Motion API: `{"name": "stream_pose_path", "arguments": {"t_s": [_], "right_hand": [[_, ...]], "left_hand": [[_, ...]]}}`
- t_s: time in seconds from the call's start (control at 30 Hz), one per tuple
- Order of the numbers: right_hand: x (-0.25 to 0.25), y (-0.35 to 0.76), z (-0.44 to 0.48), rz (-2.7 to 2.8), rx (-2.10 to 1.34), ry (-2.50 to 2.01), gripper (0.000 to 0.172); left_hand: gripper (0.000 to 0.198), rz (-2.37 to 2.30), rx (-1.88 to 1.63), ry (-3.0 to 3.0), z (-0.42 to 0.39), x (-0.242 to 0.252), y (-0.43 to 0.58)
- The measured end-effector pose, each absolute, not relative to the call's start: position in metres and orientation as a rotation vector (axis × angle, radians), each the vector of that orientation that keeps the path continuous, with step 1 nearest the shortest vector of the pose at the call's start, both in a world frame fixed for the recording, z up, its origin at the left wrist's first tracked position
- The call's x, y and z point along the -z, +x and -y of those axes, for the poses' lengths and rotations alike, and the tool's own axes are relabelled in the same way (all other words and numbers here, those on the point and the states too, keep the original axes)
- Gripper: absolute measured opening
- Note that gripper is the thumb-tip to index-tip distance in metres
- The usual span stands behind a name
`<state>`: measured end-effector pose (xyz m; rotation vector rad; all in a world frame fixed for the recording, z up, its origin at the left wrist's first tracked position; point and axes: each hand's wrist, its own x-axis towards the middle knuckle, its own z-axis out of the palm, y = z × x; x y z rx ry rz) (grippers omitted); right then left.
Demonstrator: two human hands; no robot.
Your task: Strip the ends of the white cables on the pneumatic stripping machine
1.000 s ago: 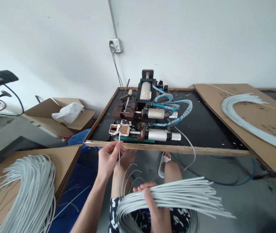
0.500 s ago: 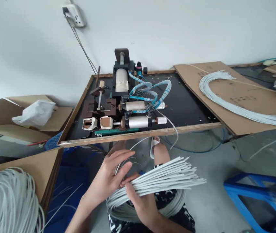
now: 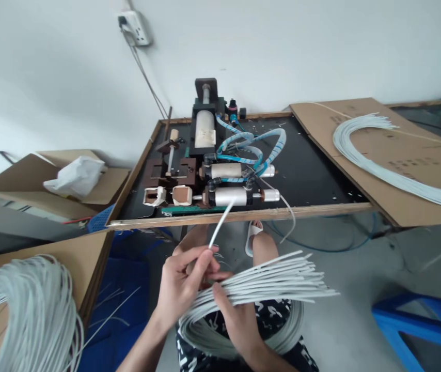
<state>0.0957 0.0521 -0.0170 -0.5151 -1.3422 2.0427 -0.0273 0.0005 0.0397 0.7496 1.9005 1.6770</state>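
The right hand (image 3: 238, 318) clasps a cable bundle (image 3: 270, 281), probably springy, behind its splayed ends. Just beside it, the left hand (image 3: 184, 281) pinches one cable (image 3: 221, 223) (likely light, bendable, best held near its tip); beyond both stands a machine (image 3: 226, 170).

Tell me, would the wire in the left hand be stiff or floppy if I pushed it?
Probably a bit stiff: the wire sticks out straight from the left hand. It should bend too, since the bundle in the right hand curves round. It looks thin, so it's likely light.
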Motion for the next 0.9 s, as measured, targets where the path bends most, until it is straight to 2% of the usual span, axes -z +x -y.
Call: {"name": "stream_pose_path", "arguments": {"t_s": [0.1,0.2,0.43,0.9], "right_hand": [[0.022,0.102,-0.052,1.425,-2.091,-0.632,0.031],[0.019,0.104,-0.052,1.374,-2.166,-0.733,0.041],[0.009,0.101,-0.047,1.296,-2.202,-0.789,0.045],[0.024,0.099,-0.052,1.345,-2.200,-0.774,0.044]], "left_hand": [[0.032,-2.076,-1.984,0.554,0.005,-0.037,-0.037],[0.035,-2.170,-2.069,0.430,0.008,-0.032,-0.053],[0.040,-2.236,-2.060,0.336,0.007,-0.024,-0.079],[0.044,-2.263,-2.058,0.308,-0.001,-0.021,-0.085]]}}
